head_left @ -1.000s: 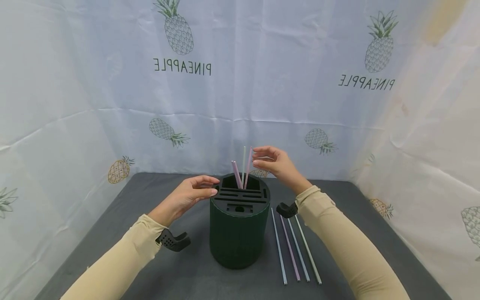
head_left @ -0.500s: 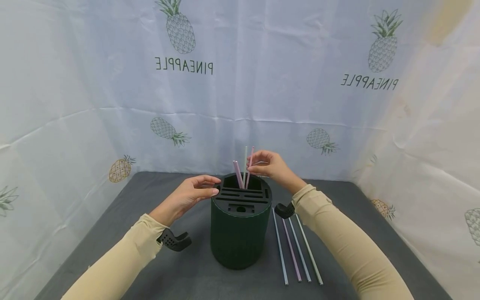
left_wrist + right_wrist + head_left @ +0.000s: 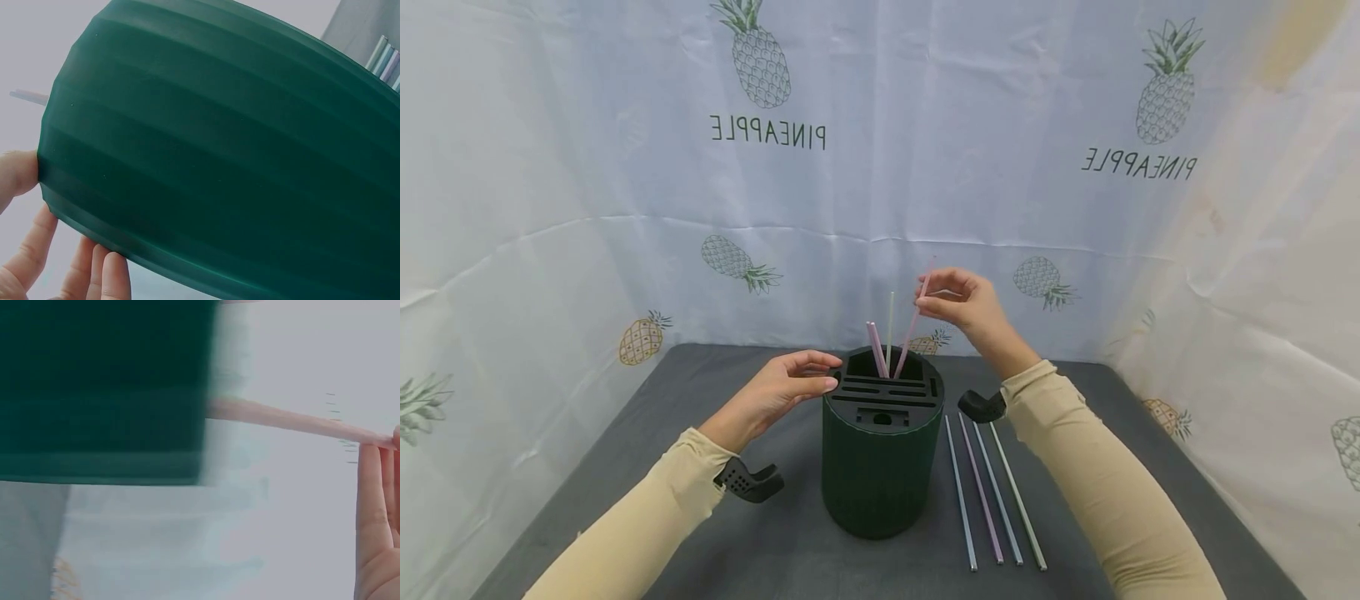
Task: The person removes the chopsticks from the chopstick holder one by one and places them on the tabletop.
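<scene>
A dark green knife block (image 3: 876,475) with a black slotted top stands upright on the table. My left hand (image 3: 767,392) rests its fingertips at the left of its rim; in the left wrist view the fingers (image 3: 78,269) lie against the ribbed green wall. Above the right side, my right hand (image 3: 966,300) pinches a pink chopstick (image 3: 912,325) near its upper end, and the chopstick leans right with its lower end in the rear compartment. Also in that compartment are two pink chopsticks (image 3: 877,348) and one whitish chopstick (image 3: 890,325).
Several metallic chopsticks lie side by side to the right of the block: blue (image 3: 960,492), purple (image 3: 981,492) and pale green (image 3: 1018,497) among them. The grey tabletop (image 3: 752,550) is bounded by a pineapple-print curtain (image 3: 850,183) behind and at the sides.
My right hand came in to the pink chopstick, took hold of it, and has moved up and right, drawing it higher and more tilted. The left hand stays at the rim.
</scene>
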A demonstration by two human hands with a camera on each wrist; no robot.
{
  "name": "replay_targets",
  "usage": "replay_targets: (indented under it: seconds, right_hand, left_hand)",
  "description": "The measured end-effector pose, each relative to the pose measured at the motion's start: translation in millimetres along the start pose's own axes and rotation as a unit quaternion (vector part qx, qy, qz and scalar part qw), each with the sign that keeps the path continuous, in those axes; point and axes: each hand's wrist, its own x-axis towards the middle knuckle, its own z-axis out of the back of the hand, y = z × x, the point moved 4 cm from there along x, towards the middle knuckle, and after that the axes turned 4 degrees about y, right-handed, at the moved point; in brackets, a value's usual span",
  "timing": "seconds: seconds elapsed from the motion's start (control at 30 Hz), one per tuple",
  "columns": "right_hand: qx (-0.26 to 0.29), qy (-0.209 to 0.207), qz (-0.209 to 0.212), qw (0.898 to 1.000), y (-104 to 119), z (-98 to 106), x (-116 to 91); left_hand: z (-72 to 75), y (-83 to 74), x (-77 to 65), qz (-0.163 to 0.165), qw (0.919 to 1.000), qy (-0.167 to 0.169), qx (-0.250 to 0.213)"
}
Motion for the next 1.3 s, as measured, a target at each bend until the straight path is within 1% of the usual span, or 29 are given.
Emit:
replay_targets:
  seconds: [0.07, 0.13, 0.2, 0.27, 0.33, 0.4, 0.5, 0.57, 0.67, 0.77, 0.9, 0.93, 1.03, 1.1, 1.2, 1.3]
  right_hand:
    - [0.033, -0.017, 0.029, 0.999, 14, 7, -1]
    - [0.067, -0.036, 0.063, 0.995, 29, 15, -4]
    - [0.107, -0.056, 0.098, 0.988, 42, 24, -7]
    - [0.136, -0.076, 0.133, 0.979, 53, 35, -11]
    - [0.145, -0.102, 0.167, 0.97, 62, 46, -15]
    - [0.149, -0.123, 0.188, 0.963, 70, 58, -21]
    - [0.147, -0.152, 0.198, 0.957, 74, 75, -31]
    - [0.153, -0.163, 0.19, 0.956, 73, 85, -39]
    - [0.157, -0.176, 0.173, 0.956, 64, 99, -50]
    - [0.156, -0.182, 0.142, 0.96, 48, 112, -61]
    - [0.146, -0.173, 0.084, 0.97, 17, 130, -77]
    - [0.138, -0.169, 0.069, 0.973, 8, 134, -81]
    - [0.091, -0.159, 0.025, 0.983, -20, 147, -94]
    - [0.048, -0.156, -0.006, 0.987, -39, 155, -103]
    - [0.009, -0.148, -0.054, 0.988, -67, 165, -117]
    - [-0.033, -0.136, -0.115, 0.983, -91, 171, -130]
  left_hand:
    - [0.1, -0.2, -0.1, 0.001, 1.0, 0.0, 0.0]
    - [0.2, -0.1, 0.1, 0.001, 1.0, 0.001, 0.001]
    - [0.6, 0.1, 0.2, 0.003, 1.0, 0.001, 0.001]
    - [0.5, -0.1, 0.2, 0.002, 1.0, 0.003, 0.002]
    - [0.6, -0.2, 0.3, 0.003, 1.0, 0.003, 0.0]
    - [0.5, -0.4, 0.2, 0.004, 1.0, 0.002, -0.001]
    - [0.5, -0.5, 0.4, 0.005, 1.0, 0.001, -0.005]
    - [0.5, -0.4, 0.4, 0.003, 1.0, 0.003, -0.002]
    - [0.4, 0.0, 0.5, 0.003, 1.0, 0.002, 0.0]
    - [0.3, 0.6, 0.7, 0.005, 1.0, -0.001, 0.001]
    - [-0.2, 0.8, 0.3, 0.003, 1.0, 0.0, 0.003]
    - [-0.2, 0.9, 0.2, 0.003, 1.0, 0.0, 0.003]
    - [-0.7, 0.7, -0.3, 0.0, 1.0, 0.002, 0.003]
    - [-0.7, 0.6, -0.5, 0.0, 1.0, 0.002, 0.004]
    - [-0.7, 0.3, -1.0, 0.0, 1.0, 0.002, 0.002]
    - [-0.2, 0.4, -1.0, 0.001, 1.0, 0.0, 0.001]
